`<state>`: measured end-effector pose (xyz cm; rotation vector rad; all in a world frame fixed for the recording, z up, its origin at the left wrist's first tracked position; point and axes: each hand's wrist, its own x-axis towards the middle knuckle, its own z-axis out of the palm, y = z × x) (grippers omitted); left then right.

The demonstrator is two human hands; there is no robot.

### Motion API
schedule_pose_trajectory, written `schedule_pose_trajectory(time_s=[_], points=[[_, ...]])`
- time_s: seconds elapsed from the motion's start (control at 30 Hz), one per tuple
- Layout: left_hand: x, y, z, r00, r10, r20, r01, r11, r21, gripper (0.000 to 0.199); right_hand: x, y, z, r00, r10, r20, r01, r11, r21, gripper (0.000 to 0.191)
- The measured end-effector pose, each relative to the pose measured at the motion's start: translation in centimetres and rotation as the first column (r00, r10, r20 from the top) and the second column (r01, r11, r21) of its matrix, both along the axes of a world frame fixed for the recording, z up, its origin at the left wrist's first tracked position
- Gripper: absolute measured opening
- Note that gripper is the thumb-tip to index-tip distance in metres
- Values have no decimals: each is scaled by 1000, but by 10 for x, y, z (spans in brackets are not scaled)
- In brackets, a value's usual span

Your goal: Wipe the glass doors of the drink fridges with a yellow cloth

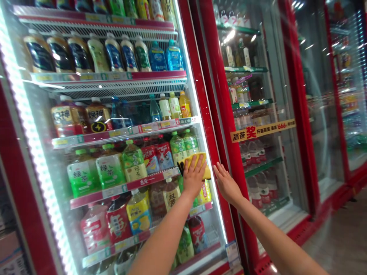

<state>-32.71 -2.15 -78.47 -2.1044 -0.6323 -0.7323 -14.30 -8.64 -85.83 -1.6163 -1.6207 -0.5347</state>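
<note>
My left hand lies with spread fingers on a yellow cloth with a dark edge, pressing it against the glass door of a lit drinks cooler, near the door's right side. Just to the right, my right hand is stretched out flat at the red door frame, with no object in it. Behind the glass, close to the cloth, stand green tea bottles. Part of the cloth is hidden under my left hand.
Shelves of bottles fill the cooler behind the glass. To the right, a second red-framed cooler carries a yellow banner, with more coolers beyond. Grey floor shows at the lower right.
</note>
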Motion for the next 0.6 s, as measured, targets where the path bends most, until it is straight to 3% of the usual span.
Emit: schedule_pose_trajectory(time_s=[0.1,0.17,0.23,0.37,0.43,0.6], points=[[-3,7,-38,965,-93,-245,108,993,48,64,5,-5,-9,1000,27,-10,-27,999,18,75],[-4,12,-44,941,-119,-317,144,988,56,55,8,-9,-8,999,42,-2,-42,998,37,80],[3,14,-33,956,-110,-272,127,991,48,58,11,-12,-1,999,42,-1,-42,998,55,84],[32,10,0,997,-50,-51,50,999,-7,86,12,-15,14,994,86,-65,-77,987,140,85],[39,7,10,998,-66,-25,65,997,-29,96,8,-15,16,986,132,-104,-109,974,200,83],[9,3,21,989,-102,-106,92,991,-92,113,-17,-9,17,968,233,-95,-201,943,266,74]])
